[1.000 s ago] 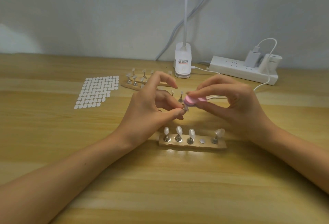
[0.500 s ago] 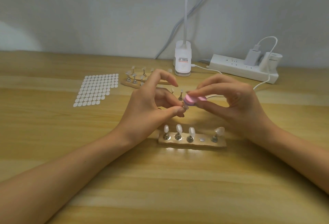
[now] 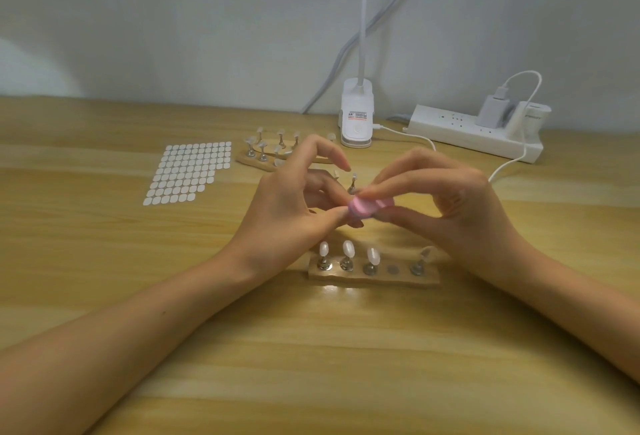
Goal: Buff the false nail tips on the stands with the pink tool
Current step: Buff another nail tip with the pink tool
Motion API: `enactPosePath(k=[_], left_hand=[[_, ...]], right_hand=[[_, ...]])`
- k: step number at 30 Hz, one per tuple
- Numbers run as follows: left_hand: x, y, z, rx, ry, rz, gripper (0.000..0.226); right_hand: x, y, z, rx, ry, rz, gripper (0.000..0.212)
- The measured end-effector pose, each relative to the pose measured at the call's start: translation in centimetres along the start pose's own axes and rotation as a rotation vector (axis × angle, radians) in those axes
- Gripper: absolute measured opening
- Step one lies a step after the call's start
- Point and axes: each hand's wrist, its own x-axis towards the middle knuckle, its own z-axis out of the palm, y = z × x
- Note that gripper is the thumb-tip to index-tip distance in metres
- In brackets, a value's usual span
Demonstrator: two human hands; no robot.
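The small rounded pink buffing tool is held in the air just above and behind the near pale wooden holder strip, between the two hands. The right hand pinches it, curled fingers on top and thumb underneath. The left hand comes in from the other side. Its thumb and a bent finger close together right at the tool's left end, while the index finger arches free above. The tool covers that spot, so I cannot tell whether they clamp something there. On the holder strip stand four metal pegs with translucent white false nail tips, three in a row at its left and one at its right end. A bare round metal disc lies between them. Beyond the strip, between the hands, one more small peg shows. Farther back and to the left of the strip lies a second wooden holder with several pegs. Left of that lies a sheet of small white oval stickers on the light wooden table. Far behind the strip, at the wall, stands a white clip lamp base. To its right lies a white power strip with a plugged white charger.
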Motion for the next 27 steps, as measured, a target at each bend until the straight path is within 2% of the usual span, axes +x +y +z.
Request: enactPosePath(k=[2, 5, 8, 12, 15, 19, 22, 27], left_hand=[[0.07, -0.03, -0.01, -0.007, -0.009, -0.001, 0.041], [0.05, 0.03, 0.01, -0.015, -0.01, -0.006, 0.041], [0.0, 0.07, 0.05, 0.0, -0.013, 0.004, 0.041], [-0.02, 0.1, 0.06, -0.005, -0.015, -0.003, 0.041], [0.01, 0.02, 0.0, -0.009, -0.008, -0.012, 0.041], [0.07, 0.05, -0.01, -0.012, -0.009, -0.012, 0.041], [0.07, 0.0, -0.02, -0.022, -0.01, -0.009, 0.041], [-0.02, 0.13, 0.0, -0.004, -0.012, -0.001, 0.04]], right_hand=[[0.08, -0.1, 0.12, -0.016, -0.021, -0.027, 0.021], [0.1, -0.13, -0.16, 0.013, 0.029, 0.029, 0.021], [0.07, -0.24, 0.01, -0.022, -0.031, -0.032, 0.02], [0.06, 0.05, -0.36, 0.012, 0.026, 0.046, 0.021], [-0.02, -0.08, -0.02, -0.02, -0.037, -0.017, 0.021], [0.05, 0.07, -0.34, 0.009, 0.031, 0.072, 0.021], [-0.02, -0.23, 0.07, -0.04, -0.02, -0.002, 0.022], [0.03, -0.19, -0.31, -0.063, 0.027, 0.051, 0.022]])
